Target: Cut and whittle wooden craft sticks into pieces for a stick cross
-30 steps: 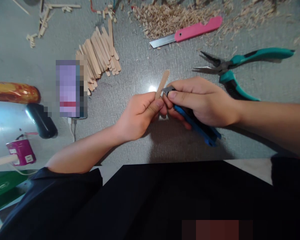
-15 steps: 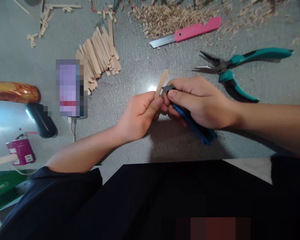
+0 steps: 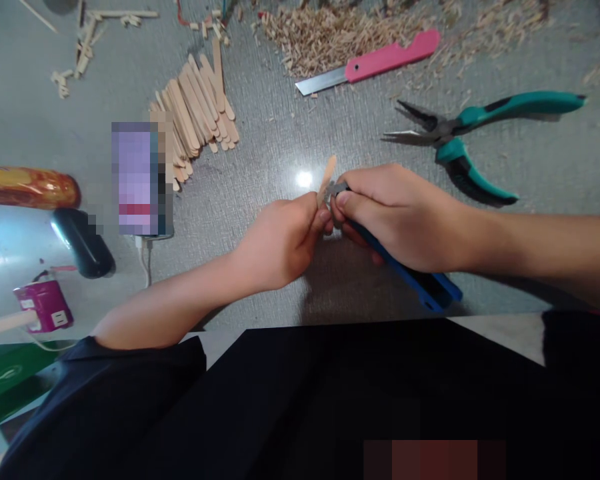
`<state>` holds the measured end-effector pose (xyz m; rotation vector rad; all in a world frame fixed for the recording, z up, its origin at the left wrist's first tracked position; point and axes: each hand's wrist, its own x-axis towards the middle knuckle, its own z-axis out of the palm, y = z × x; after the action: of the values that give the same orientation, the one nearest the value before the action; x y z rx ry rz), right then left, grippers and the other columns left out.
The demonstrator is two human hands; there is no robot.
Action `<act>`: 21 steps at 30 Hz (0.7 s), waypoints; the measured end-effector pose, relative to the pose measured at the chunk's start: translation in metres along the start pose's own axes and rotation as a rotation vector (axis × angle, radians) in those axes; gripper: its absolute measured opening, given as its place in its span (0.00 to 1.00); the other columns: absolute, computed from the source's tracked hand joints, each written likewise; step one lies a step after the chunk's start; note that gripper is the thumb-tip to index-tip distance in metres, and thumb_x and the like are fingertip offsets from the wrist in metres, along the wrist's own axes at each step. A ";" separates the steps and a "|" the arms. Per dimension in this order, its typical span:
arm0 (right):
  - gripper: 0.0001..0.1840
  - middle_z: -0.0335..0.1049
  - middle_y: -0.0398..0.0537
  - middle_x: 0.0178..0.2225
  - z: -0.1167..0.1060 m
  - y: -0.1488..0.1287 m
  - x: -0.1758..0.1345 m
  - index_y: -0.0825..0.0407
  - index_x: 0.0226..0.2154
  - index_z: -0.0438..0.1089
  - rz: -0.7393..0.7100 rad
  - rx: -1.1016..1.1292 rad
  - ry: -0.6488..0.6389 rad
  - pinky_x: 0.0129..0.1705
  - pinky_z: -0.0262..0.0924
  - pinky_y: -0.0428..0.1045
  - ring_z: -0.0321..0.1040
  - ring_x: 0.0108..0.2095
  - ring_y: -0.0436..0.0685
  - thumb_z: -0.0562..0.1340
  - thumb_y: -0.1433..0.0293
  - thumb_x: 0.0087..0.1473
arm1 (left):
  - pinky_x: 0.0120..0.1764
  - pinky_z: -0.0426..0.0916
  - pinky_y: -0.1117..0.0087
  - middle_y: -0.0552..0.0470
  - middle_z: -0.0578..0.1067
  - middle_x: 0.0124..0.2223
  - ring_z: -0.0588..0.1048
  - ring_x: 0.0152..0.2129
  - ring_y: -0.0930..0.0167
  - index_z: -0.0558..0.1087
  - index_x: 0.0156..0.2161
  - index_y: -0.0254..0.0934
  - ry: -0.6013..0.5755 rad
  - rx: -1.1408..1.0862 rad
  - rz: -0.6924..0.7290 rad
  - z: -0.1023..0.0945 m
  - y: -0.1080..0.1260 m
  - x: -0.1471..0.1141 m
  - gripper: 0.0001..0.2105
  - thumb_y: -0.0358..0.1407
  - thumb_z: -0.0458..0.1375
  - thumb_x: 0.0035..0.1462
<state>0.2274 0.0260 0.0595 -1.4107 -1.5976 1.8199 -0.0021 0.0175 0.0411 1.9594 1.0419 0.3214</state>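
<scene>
My left hand [image 3: 285, 240] is closed around the lower end of a wooden craft stick [image 3: 329, 172], whose rounded tip points up and slightly right. In my right hand [image 3: 400, 213] is a blue utility knife [image 3: 405, 267], its handle running down to the right under the palm. The knife's grey blade end lies against the stick just above my left fingertips, and my hands nearly touch there. My fingers partly hide the blade and the stick's lower end. Above my hands, a pink folding knife [image 3: 393, 59] lies with its blade out.
Teal-handled long-nose pliers [image 3: 447, 130] lie spread at right. Wood shavings [image 3: 340, 33] are heaped at the back. Craft sticks [image 3: 193, 110] lie fanned beside a blurred phone [image 3: 135, 173] with a cable [image 3: 145, 260]. A dark rounded object [image 3: 83, 243] and a purple plug adapter [image 3: 45, 305] are at left.
Both hands have moved slightly down. The stick has turned more edge-on, and the utility knife's handle now reaches further to the lower right. The things on the table stay in place.
</scene>
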 end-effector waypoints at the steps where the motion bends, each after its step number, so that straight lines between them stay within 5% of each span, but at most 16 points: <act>1: 0.27 0.67 0.40 0.20 -0.001 0.000 0.000 0.47 0.26 0.66 0.026 0.054 -0.042 0.23 0.53 0.51 0.61 0.17 0.50 0.61 0.68 0.83 | 0.33 0.67 0.65 0.53 0.77 0.31 0.75 0.26 0.70 0.72 0.41 0.42 -0.010 0.017 0.004 -0.001 0.000 0.000 0.18 0.45 0.49 0.85; 4: 0.28 0.69 0.41 0.22 -0.003 0.001 0.002 0.47 0.27 0.66 0.042 0.105 -0.134 0.23 0.55 0.51 0.62 0.17 0.51 0.59 0.65 0.84 | 0.32 0.66 0.65 0.53 0.78 0.32 0.74 0.26 0.70 0.71 0.41 0.42 -0.027 0.047 0.015 -0.004 0.002 0.002 0.16 0.43 0.49 0.84; 9: 0.26 0.65 0.39 0.19 -0.001 -0.004 0.002 0.45 0.26 0.64 -0.072 -0.238 0.008 0.26 0.56 0.51 0.61 0.20 0.53 0.58 0.76 0.80 | 0.34 0.69 0.65 0.51 0.81 0.35 0.76 0.28 0.69 0.73 0.42 0.41 -0.083 0.109 -0.033 -0.006 0.004 0.004 0.16 0.41 0.49 0.84; 13: 0.26 0.68 0.39 0.19 -0.006 -0.005 0.004 0.47 0.26 0.67 0.069 0.111 -0.162 0.18 0.60 0.48 0.67 0.14 0.51 0.55 0.77 0.78 | 0.37 0.70 0.65 0.50 0.83 0.36 0.77 0.30 0.69 0.72 0.42 0.41 -0.066 0.057 -0.004 -0.005 0.003 0.005 0.16 0.42 0.49 0.84; 21: 0.23 0.70 0.41 0.22 -0.010 0.008 0.012 0.49 0.28 0.71 -0.050 0.313 -0.216 0.17 0.64 0.46 0.67 0.16 0.51 0.64 0.68 0.80 | 0.33 0.69 0.65 0.53 0.76 0.30 0.79 0.32 0.67 0.73 0.40 0.44 0.015 -0.254 0.040 -0.004 -0.008 0.006 0.22 0.56 0.55 0.83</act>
<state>0.2326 0.0382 0.0487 -1.0584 -1.3502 2.1390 -0.0051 0.0266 0.0367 1.7524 0.9240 0.4674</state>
